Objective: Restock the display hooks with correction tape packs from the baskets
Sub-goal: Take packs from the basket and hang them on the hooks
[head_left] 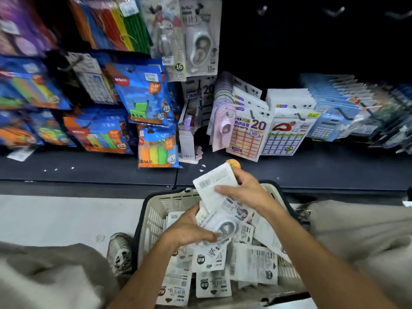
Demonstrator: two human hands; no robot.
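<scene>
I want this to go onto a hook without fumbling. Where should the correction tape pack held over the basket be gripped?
Probably by a flat card edge beside the clear blister, as the left hand does on the correction tape pack, coming from the side. The bulging blister is awkward to pinch, and the top end under the right hand must stay free for hanging.

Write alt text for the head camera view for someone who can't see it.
Both hands, left hand and right hand, hold correction tape packs above a beige basket full of more packs. Behind it, display hooks hang bare beside a hung correction tape pack.
</scene>
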